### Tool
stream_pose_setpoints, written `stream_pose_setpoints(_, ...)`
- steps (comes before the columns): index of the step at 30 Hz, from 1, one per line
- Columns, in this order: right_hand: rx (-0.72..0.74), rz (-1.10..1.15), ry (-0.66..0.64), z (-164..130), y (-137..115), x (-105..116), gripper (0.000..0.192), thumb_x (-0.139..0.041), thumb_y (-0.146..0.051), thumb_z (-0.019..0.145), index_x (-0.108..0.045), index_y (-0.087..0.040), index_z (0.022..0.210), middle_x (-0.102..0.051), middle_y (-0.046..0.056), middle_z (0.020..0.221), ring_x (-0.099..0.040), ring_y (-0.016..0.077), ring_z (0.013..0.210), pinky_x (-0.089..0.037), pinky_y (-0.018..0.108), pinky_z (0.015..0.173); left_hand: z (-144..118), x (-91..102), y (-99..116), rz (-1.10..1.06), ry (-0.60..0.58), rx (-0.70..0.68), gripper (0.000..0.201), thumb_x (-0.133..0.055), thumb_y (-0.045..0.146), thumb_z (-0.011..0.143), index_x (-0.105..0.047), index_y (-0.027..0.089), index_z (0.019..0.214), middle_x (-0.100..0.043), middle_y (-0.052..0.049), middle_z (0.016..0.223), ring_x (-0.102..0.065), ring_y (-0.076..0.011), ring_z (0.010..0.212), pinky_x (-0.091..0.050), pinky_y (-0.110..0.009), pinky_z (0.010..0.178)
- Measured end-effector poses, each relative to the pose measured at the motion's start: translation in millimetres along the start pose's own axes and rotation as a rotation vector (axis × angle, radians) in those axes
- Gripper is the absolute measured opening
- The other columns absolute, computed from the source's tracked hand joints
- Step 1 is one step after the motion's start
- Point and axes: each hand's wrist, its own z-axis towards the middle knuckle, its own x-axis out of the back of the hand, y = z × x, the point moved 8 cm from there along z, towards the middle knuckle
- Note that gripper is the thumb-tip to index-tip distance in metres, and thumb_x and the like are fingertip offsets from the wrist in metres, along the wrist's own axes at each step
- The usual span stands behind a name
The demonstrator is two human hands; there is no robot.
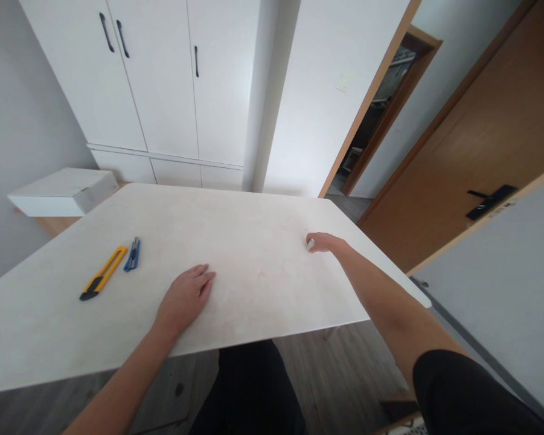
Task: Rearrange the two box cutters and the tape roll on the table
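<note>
My left hand [185, 297] lies on the white table [235, 229] near its front edge, fingers stretched out, with nothing held. Farther right, my right hand [322, 241] is closed around a small whitish, shiny object [310, 244], low over or touching the tabletop. Only part of that object shows, so its kind is unclear. Left of my left hand lies a yellow utility knife [106, 270] with black end parts. Beside it is a smaller blue utility knife [133, 254]. Neither hand touches the knives.
A white box-like drawer unit [67, 190] stands past the table's back left corner. White cabinets [163, 78] with dark handles rise behind the table. To the right is a brown wooden door [475, 121]. A grey wood floor [339, 374] shows below the front edge.
</note>
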Motion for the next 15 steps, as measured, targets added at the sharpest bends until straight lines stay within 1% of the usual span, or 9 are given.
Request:
stream_pose_setpoints(2,-0.014,-0.006,-0.012,-6,0,2,0.052,-0.073,-0.033,0.076,-0.060,-0.028,0.126,-0.066,0.005,0.118,-0.064,0.0230,0.098,-0.048,0.029,0.075,0,-0.2,0,0.002,0.001,0.007,0.040,-0.041,0.035,0.096,-0.073,0.018,0.113,-0.066,-0.013,0.128,-0.061,-0.0269,0.120,-0.045,-0.044,0.108)
stream_pose_setpoints(5,-0.059,-0.036,-0.036,-16,-5,8,0.070,-0.078,-0.038,0.072,-0.051,-0.026,0.136,-0.059,0.011,0.131,-0.061,0.0291,0.110,-0.049,0.035,0.079,1,2.3,1,0.006,0.004,0.020,0.038,-0.043,0.032,0.095,-0.073,0.018,0.113,-0.066,-0.013,0.128,-0.061,-0.0265,0.120,-0.045,-0.043,0.108)
stream_pose_setpoints(7,-0.101,-0.092,-0.004,-20,-18,21,0.076,-0.078,-0.038,0.072,-0.047,-0.022,0.139,-0.055,0.016,0.134,-0.059,0.0322,0.113,-0.049,0.037,0.081,1,5.3,5,0.007,-0.002,0.028,0.037,-0.043,0.029,0.095,-0.073,0.018,0.112,-0.067,-0.013,0.127,-0.061,-0.0261,0.119,-0.045,-0.043,0.108)
stream_pose_setpoints(8,-0.111,-0.122,0.044,-20,-30,31,0.073,-0.076,-0.037,0.074,-0.047,-0.020,0.138,-0.054,0.018,0.133,-0.060,0.0326,0.113,-0.049,0.038,0.081,1,6.7,6,0.003,-0.008,0.035,0.036,-0.044,0.028,0.095,-0.073,0.017,0.112,-0.067,-0.013,0.128,-0.061,-0.0259,0.120,-0.045,-0.042,0.108)
stream_pose_setpoints(9,-0.101,-0.140,0.110,-20,-48,43,0.066,-0.073,-0.036,0.078,-0.047,-0.019,0.137,-0.054,0.019,0.131,-0.060,0.0321,0.113,-0.048,0.038,0.082,1,7.7,8,-0.004,-0.016,0.039,0.035,-0.044,0.027,0.095,-0.073,0.017,0.113,-0.066,-0.013,0.128,-0.060,-0.0253,0.120,-0.044,-0.041,0.108)
stream_pose_setpoints(10,-0.068,-0.140,0.184,-20,-71,56,0.058,-0.068,-0.034,0.083,-0.049,-0.017,0.135,-0.055,0.019,0.129,-0.060,0.0308,0.112,-0.048,0.037,0.084,1,9.3,9,-0.014,-0.015,0.050,0.034,-0.045,0.026,0.095,-0.073,0.018,0.112,-0.066,-0.013,0.128,-0.060,-0.0249,0.120,-0.044,-0.041,0.109)
stream_pose_setpoints(11,-0.013,-0.122,0.250,-20,-100,68,0.049,-0.063,-0.032,0.087,-0.051,-0.017,0.133,-0.057,0.018,0.127,-0.061,0.0291,0.112,-0.047,0.036,0.085,1,11.0,10,-0.021,-0.010,0.059,0.033,-0.046,0.025,0.095,-0.073,0.018,0.112,-0.066,-0.013,0.128,-0.060,-0.0246,0.120,-0.043,-0.041,0.109)
stream_pose_setpoints(13,0.157,-0.051,0.331,-25,-173,86,0.035,-0.054,-0.029,0.093,-0.057,-0.016,0.125,-0.063,0.015,0.122,-0.061,0.0252,0.110,-0.045,0.034,0.087,2,14.1,11,-0.032,0.006,0.070,0.031,-0.047,0.026,0.095,-0.073,0.020,0.110,-0.066,-0.011,0.128,-0.060,-0.0237,0.120,-0.043,-0.041,0.108)
stream_pose_setpoints(15,0.365,0.017,0.335,-38,-259,91,0.027,-0.050,-0.026,0.094,-0.065,-0.015,0.113,-0.069,0.012,0.114,-0.063,0.0227,0.106,-0.045,0.031,0.087,1,16.2,11,-0.046,0.019,0.087,0.029,-0.048,0.025,0.095,-0.073,0.020,0.110,-0.066,-0.010,0.129,-0.059,-0.0233,0.121,-0.043,-0.041,0.108)
